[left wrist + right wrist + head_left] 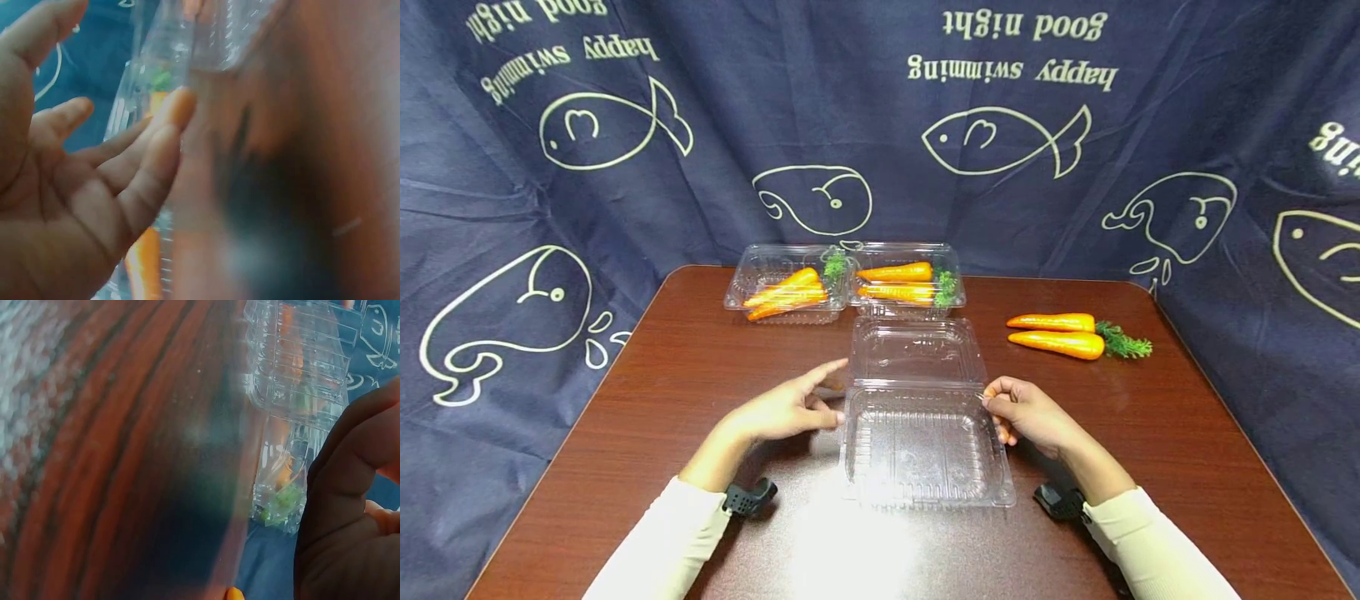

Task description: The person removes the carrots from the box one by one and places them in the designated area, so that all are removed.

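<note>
A clear plastic clamshell container [925,450] lies unfolded on the table, its lid half farther from me than its ribbed base. My right hand [1030,417] pinches its right edge near the fold, thumb against a bent index finger. Beside the left edge is my left hand [786,408], fingers spread and mostly straight; whether a fingertip touches the plastic I cannot tell. In the left wrist view nothing lies within the left hand [94,181]. The right wrist view shows part of the curled right hand [350,487], its fingertips out of sight.
Two closed clear containers stand side by side at the back, a left one [752,258] and a right one [910,250], with carrots inside. Two loose carrots [1056,344] with green tops lie at right on the brown table [647,400]. A blue printed curtain [880,100] hangs behind.
</note>
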Motion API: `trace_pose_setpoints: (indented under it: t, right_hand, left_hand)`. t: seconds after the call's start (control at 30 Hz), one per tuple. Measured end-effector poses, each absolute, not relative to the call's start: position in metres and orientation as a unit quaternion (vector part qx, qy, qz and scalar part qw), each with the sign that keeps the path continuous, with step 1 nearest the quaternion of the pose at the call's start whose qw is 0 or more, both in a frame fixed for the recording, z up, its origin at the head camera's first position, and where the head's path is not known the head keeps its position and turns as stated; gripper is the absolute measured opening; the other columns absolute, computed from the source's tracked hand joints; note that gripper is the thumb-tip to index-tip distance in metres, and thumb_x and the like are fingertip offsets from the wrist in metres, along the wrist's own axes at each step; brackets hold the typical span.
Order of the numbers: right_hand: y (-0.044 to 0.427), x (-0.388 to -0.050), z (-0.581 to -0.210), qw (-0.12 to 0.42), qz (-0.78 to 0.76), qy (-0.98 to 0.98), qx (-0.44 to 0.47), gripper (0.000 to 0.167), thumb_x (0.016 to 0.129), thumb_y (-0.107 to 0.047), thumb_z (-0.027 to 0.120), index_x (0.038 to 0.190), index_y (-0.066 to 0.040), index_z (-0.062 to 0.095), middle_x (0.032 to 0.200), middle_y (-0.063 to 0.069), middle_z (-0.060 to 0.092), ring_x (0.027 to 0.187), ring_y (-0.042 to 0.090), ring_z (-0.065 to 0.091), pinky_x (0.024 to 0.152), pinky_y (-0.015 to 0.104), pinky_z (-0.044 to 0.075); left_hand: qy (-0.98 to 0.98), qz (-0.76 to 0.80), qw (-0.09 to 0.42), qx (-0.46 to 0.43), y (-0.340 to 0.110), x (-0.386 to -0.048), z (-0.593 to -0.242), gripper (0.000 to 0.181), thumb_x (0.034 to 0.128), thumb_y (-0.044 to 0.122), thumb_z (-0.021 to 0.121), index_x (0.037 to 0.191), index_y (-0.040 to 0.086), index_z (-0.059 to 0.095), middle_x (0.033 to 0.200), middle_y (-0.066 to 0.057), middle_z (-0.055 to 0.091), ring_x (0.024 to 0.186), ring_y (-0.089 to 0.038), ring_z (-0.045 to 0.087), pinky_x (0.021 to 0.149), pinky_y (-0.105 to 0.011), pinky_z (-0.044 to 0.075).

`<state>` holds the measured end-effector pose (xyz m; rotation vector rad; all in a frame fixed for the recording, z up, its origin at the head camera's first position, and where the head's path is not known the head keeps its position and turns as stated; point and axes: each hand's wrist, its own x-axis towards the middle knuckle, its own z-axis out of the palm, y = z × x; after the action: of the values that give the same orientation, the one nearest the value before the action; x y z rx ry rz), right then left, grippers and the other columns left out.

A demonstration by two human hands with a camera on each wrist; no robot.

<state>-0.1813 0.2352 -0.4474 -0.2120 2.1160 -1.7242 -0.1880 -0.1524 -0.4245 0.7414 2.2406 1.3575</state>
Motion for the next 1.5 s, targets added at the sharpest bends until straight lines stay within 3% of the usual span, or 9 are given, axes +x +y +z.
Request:
trace_pose_setpoints:
  t: [0.23, 0.33, 0.43, 0.63, 0.83, 1.5]
  right_hand:
    - [0.237, -0.178, -0.448, 0.196, -0.611, 0.763, -0.077, 0.011, 0.097, -0.002, 0.052, 0.099, 0.008, 0.046, 0.065, 0.003, 0.047, 0.047, 0.008, 0.048, 0.042, 0.02, 0.042]
    - [0.237, -0.178, -0.447, 0.196, -0.612, 0.762, -0.075, 0.011, 0.097, -0.002, 0.052, 0.099, 0.007, 0.046, 0.065, 0.003, 0.047, 0.047, 0.008, 0.049, 0.042, 0.02, 0.042]
    - [0.235, -0.179, -0.447, 0.198, -0.613, 0.761, -0.079, 0.011, 0.097, -0.002, 0.052, 0.1, 0.007, 0.046, 0.065, 0.003, 0.048, 0.047, 0.008, 0.049, 0.042, 0.02, 0.042]
    - [0.232, -0.179, -0.445, 0.199, -0.614, 0.76, -0.079, 0.014, 0.097, -0.003, 0.054, 0.101, 0.008, 0.047, 0.066, 0.004, 0.048, 0.046, 0.009, 0.05, 0.042, 0.021, 0.043]
    - [0.236, -0.177, -0.443, 0.193, -0.599, 0.774, -0.071, 0.016, 0.097, -0.004, 0.056, 0.102, 0.01, 0.047, 0.066, 0.005, 0.048, 0.046, 0.01, 0.051, 0.042, 0.022, 0.044]
    - [0.236, -0.177, -0.444, 0.189, -0.597, 0.776, -0.077, 0.016, 0.096, -0.004, 0.056, 0.101, 0.009, 0.048, 0.065, 0.004, 0.049, 0.046, 0.01, 0.052, 0.042, 0.022, 0.042]
  left_hand:
    - [0.882, 0.341, 0.019, 0.326, -0.133, -0.245, -0.398, 0.048, 0.091, 0.02, 0.07, 0.133, 0.001, 0.057, 0.125, -0.017, 0.062, 0.111, -0.03, 0.061, 0.097, -0.043, 0.047]
    - [0.904, 0.262, -0.057, 0.333, -0.121, -0.269, -0.392, 0.045, 0.0905, 0.024, 0.071, 0.129, 0.004, 0.061, 0.125, -0.014, 0.06, 0.117, -0.031, 0.056, 0.101, -0.045, 0.043]
    - [0.921, 0.204, -0.094, 0.317, -0.114, -0.291, -0.389, 0.052, 0.09, 0.031, 0.071, 0.135, 0.007, 0.058, 0.131, -0.015, 0.054, 0.124, -0.033, 0.049, 0.103, -0.049, 0.04]
    - [0.948, 0.136, -0.071, 0.278, -0.106, -0.322, -0.39, 0.076, 0.0881, 0.047, 0.071, 0.151, 0.017, 0.041, 0.154, -0.019, 0.032, 0.141, -0.039, 0.028, 0.112, -0.057, 0.026]
    - [0.96, 0.105, -0.023, 0.258, -0.096, -0.336, -0.4, 0.081, 0.0923, 0.055, 0.061, 0.159, 0.028, 0.023, 0.163, -0.015, 0.013, 0.147, -0.041, 0.013, 0.115, -0.06, 0.013]
    - [0.977, 0.054, -0.029, 0.206, -0.111, -0.333, -0.414, 0.077, 0.0924, 0.052, 0.063, 0.157, 0.028, 0.028, 0.163, -0.008, 0.017, 0.147, -0.034, 0.019, 0.117, -0.054, 0.008]
